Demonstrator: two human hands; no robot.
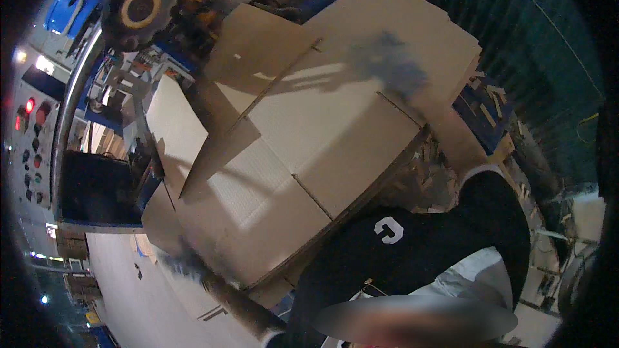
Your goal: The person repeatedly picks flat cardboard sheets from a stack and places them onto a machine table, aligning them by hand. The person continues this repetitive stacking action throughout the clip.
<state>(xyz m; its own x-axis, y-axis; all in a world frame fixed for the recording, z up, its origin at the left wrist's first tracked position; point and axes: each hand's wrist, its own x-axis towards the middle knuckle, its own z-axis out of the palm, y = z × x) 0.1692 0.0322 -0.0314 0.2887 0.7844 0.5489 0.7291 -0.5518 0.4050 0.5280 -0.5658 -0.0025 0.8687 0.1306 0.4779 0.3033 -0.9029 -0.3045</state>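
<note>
The person held a stack of flat cardboard sheets point(303, 148) in front of the chest. The left hand point(184, 261) and right hand point(396, 67), both gloved and blurred, gripped 2 opposite edges. The sheets seemed stiff, light, and awkwardly wide.

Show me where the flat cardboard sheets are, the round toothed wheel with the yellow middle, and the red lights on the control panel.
cardboard sheets point(303, 154), head view, on the top sheet's pale face.
toothed wheel point(139, 8), head view, on its yellow ring.
red lights point(29, 105), head view, on the brightest lamp.
</note>
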